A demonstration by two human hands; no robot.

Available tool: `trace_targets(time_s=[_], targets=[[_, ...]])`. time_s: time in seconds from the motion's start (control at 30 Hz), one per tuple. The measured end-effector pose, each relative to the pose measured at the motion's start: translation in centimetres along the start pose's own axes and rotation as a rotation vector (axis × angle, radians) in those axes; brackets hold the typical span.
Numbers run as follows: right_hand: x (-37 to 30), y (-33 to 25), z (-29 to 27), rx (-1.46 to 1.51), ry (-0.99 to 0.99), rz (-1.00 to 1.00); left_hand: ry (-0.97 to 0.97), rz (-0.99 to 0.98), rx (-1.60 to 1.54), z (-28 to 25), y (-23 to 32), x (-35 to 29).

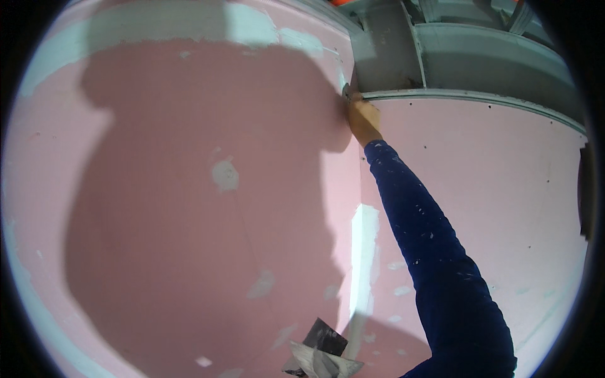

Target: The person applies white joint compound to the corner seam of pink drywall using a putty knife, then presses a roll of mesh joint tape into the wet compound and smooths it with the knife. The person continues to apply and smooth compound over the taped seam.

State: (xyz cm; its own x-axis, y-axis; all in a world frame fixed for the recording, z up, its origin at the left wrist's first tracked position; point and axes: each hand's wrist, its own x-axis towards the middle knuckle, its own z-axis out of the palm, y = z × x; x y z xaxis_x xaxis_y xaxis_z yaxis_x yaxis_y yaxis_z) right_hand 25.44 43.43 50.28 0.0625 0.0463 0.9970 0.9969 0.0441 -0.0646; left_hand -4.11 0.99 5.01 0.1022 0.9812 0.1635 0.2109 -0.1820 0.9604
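Observation:
My right arm, in a dark blue sleeve flecked with white, reaches up to the corner where two pink wallboards meet. At its end my right hand (pixel 365 120) is closed round what looks like a putty knife, its small dark blade (pixel 346 90) against the joint near the top of the corner. The handle is hidden in my hand. At the lower edge a dark, squarish metal blade (pixel 326 337) sticks out beside a pale, compound-smeared piece (pixel 324 361), whose kind I cannot make out. My left hand does not show.
The left pink board (pixel 157 252) carries my shadow and pale filler patches. White compound (pixel 362 258) coats the lower corner joint. Screws dot the right board (pixel 479 170). Grey metal framing (pixel 479 60) lies above its top edge, and a dark object (pixel 585 192) stands far right.

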Motion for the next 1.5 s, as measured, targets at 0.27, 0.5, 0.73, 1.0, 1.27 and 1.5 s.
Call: trace_targets(time_s=[0.27, 0.5, 0.73, 1.0, 1.27, 1.5], targets=[[-1.6, 1.4, -0.3, 0.084, 0.034, 0.054, 0.053, -0.101, 0.173, -0.6, -1.9, -0.6], [-1.4, 1.7, -1.8, 0.182, 0.021, 0.161, 0.015, -0.038, 0.074, -0.7, -0.9, 0.4], [-0.5, 2.2, -2.2, 0.409, -0.089, 0.252, -0.036, -0.160, -0.010, -0.6, 1.5, 0.3], [0.3, 1.4, -0.8, 0.430, -0.084, 0.340, -0.094, -0.042, -0.066, -0.5, 1.8, 0.9], [0.1, -0.3, 0.8, 0.379, 0.163, 0.555, -0.052, -0.097, -0.028, -0.3, 1.2, 0.6], [-2.3, 1.0, -1.3, 0.799, 0.186, 0.662, -0.018, -0.116, -0.060, 0.0, -0.3, 0.0]])
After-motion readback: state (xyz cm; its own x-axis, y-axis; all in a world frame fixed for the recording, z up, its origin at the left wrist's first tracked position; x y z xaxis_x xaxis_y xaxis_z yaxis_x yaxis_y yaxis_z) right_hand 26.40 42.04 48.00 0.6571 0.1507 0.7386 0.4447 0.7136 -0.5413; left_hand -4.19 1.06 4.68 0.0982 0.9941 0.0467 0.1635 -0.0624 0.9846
